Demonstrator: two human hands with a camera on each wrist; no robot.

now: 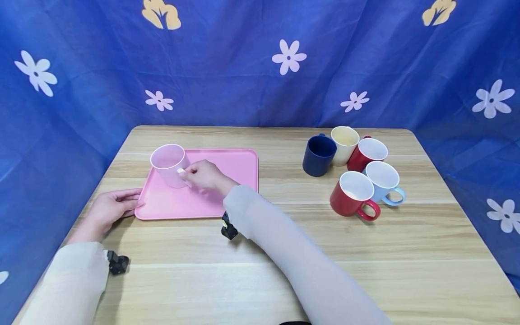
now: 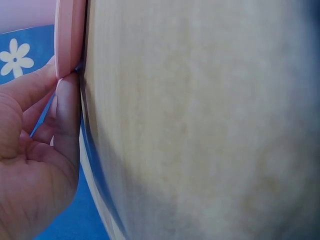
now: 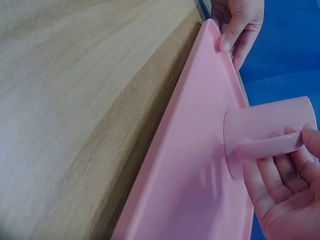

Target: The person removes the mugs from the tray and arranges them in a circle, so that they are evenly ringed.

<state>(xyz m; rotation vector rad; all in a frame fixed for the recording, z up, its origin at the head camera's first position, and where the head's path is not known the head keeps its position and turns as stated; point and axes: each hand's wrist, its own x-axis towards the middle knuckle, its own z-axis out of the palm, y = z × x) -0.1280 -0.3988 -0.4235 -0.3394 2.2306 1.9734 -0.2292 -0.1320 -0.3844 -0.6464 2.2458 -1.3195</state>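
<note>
A pale pink mug [image 1: 167,164] stands upright on the left part of a pink tray [image 1: 227,198]. My right hand [image 1: 206,175] pinches the mug's handle between thumb and fingers; in the right wrist view the handle [image 3: 270,146] shows beside the fingers. My left hand [image 1: 109,208] grips the tray's near left corner, thumb on the rim. In the left wrist view its thumb and fingers meet the tray's edge [image 2: 69,40] from both sides.
At the table's right stand a dark blue mug [image 1: 318,158], a cream mug [image 1: 340,153], a red mug [image 1: 357,159], a second red mug [image 1: 345,198] and a light blue mug [image 1: 378,187]. A blue flowered cloth [image 1: 227,81] hangs behind the wooden table [image 1: 183,266].
</note>
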